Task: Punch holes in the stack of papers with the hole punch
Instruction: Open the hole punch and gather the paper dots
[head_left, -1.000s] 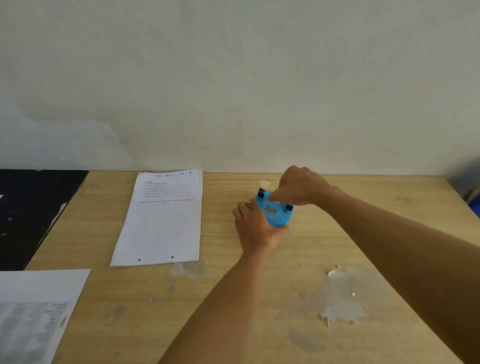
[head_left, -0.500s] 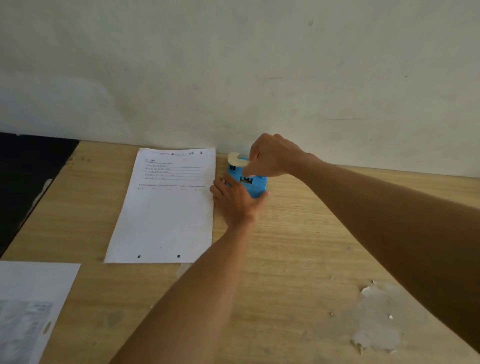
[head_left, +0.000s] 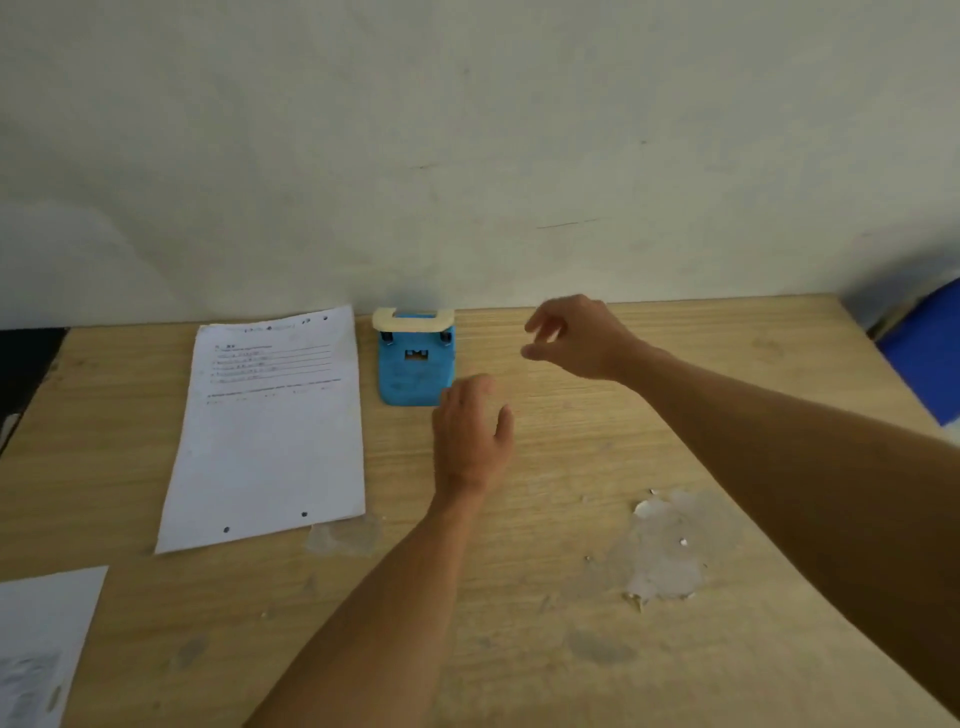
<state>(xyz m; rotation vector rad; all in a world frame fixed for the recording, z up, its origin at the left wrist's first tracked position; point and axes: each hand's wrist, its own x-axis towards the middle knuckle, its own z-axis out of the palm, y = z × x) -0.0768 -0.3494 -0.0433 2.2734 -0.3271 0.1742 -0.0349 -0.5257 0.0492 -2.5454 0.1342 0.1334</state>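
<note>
Both hands let go of hole punch (head_left: 415, 364); L grip (head_left: 470, 431) spread, R grip (head_left: 571, 338) loosely curled, empty

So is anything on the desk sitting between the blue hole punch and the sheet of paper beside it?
Nothing visible. The hole punch stands just right of the paper, with only a narrow strip of bare table between them.

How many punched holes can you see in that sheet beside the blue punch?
3. Two sit along the near edge of the printed sheet, at and; one shows at the far right corner. A matching far hole may be there but is unclear.
</note>
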